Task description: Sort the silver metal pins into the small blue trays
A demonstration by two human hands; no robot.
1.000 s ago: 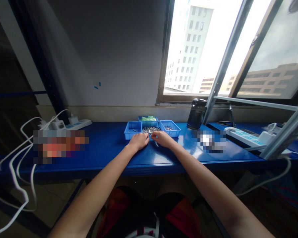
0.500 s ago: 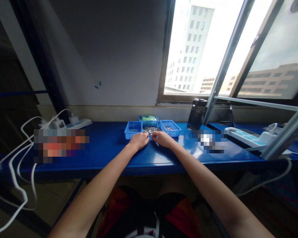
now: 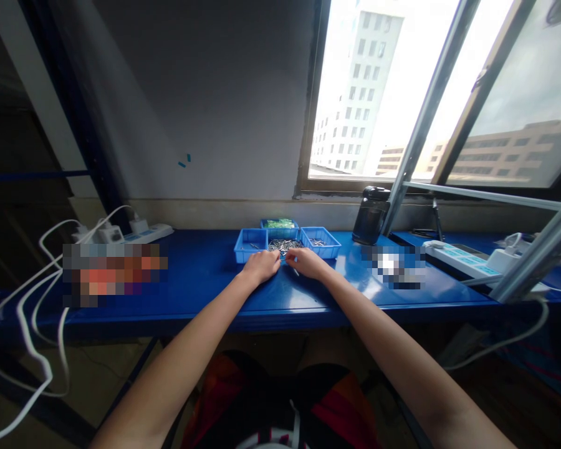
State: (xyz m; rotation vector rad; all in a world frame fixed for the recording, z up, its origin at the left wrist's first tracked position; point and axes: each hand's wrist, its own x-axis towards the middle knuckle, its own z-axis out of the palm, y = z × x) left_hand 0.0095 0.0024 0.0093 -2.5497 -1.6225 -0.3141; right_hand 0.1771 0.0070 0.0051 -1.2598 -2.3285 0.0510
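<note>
My left hand [image 3: 262, 266] rests at the front left of a middle blue bin, its fingers curled together. My right hand [image 3: 305, 262] is just right of it, thumb and fingers pinched. A thin metal piece [image 3: 296, 272] shows below the right fingers. Between and behind the hands lies a heap of small, slim metal parts [image 3: 284, 245], too small to name exactly. Whatever the left fingers hold is hidden. A left blue bin [image 3: 251, 255] contains a few small parts, and a right blue bin [image 3: 326, 252] contains several metal parts.
A back blue bin [image 3: 280, 232] holds green packets. On the blue table [image 3: 191, 293] are a dark bottle [image 3: 370, 215], a left power strip [image 3: 152, 233] with white cables, and a right power strip [image 3: 462, 260]. Blurred patches cover items on both sides. A metal post [image 3: 430, 93] rises at right.
Both hands keep nearly the same place and pose. The thin metal piece under the right fingers tilts slightly differently.
</note>
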